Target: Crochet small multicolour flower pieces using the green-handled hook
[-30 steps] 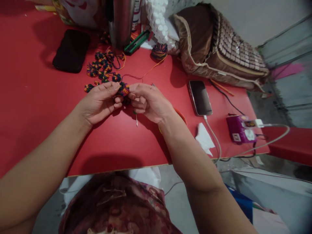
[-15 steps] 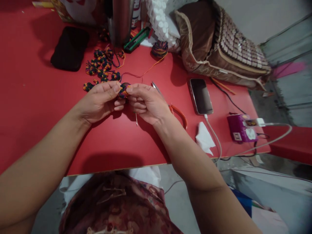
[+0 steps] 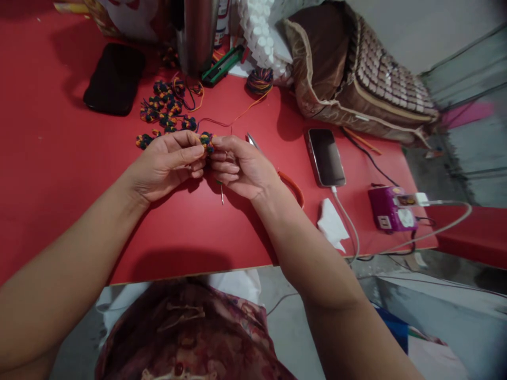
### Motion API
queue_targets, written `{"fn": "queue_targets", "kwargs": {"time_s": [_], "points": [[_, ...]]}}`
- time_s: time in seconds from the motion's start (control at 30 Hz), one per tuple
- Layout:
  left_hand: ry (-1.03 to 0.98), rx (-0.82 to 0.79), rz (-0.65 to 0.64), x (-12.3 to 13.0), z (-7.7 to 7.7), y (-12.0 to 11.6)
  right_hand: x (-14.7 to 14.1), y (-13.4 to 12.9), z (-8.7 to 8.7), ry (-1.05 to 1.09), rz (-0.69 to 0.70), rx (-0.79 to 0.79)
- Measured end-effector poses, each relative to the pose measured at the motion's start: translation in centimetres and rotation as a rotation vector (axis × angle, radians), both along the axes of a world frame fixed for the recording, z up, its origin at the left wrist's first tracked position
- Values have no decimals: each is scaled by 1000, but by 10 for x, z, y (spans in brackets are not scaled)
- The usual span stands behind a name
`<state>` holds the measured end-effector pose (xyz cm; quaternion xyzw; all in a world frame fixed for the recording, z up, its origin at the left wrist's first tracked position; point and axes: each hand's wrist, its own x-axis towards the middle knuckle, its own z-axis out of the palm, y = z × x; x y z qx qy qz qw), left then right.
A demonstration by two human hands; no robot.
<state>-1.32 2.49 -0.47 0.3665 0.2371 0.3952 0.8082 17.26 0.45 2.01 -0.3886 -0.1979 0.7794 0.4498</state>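
Between my two hands is a small multicoloured crochet piece (image 3: 206, 141) in orange, dark green and purple yarn. My left hand (image 3: 174, 161) pinches its left side with thumb and forefinger. On the other side, the fingers of my right hand (image 3: 237, 163) close on its right edge. A thin metal crochet hook (image 3: 222, 195) lies below the right hand's fingers, its upper part hidden. Just beyond the hands, several similar crocheted pieces (image 3: 166, 105) lie in a heap. A strand of yarn runs back to a yarn ball (image 3: 260, 81).
Scissors with orange handles (image 3: 292, 189) lie partly behind my right wrist. To the right are a charging phone (image 3: 327, 157), a white tissue (image 3: 332, 224) and a purple power adapter (image 3: 392, 207). A black case (image 3: 114, 79), steel bottle (image 3: 200, 37), green cutter (image 3: 222, 66) and brown bag (image 3: 356, 79) stand farther back.
The crochet piece has turned and shifted slightly to the right between my fingers. My left thumb has slid a little to the right with it.
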Motion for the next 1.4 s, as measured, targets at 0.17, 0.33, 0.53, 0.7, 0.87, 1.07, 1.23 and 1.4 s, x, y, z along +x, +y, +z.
{"fn": "queue_targets", "kwargs": {"time_s": [0.17, 0.33, 0.53, 0.7, 0.87, 1.07, 1.23, 1.4], "points": [[20, 2, 30, 3, 1, -1, -2, -2, 3, 3, 6, 15], [37, -6, 85, 6, 3, -4, -4, -3, 5, -6, -9, 14], [51, -22, 79, 2, -1, 0, -1, -5, 2, -38, 6, 97], [38, 12, 36, 1, -3, 2, 0, -6, 0, -55, 44, 118], [-14, -3, 30, 3, -3, 0, -4, -6, 0, -23, 27, 64], [33, -49, 21, 1, -4, 1, -5, -5, -3, 32, 24, 13], [41, -90, 77, 2, 0, 2, -2, -8, 5, 5, 5, 82], [30, -113, 87, 4, 6, 0, -4, -13, 12, -117, -14, 142]]}}
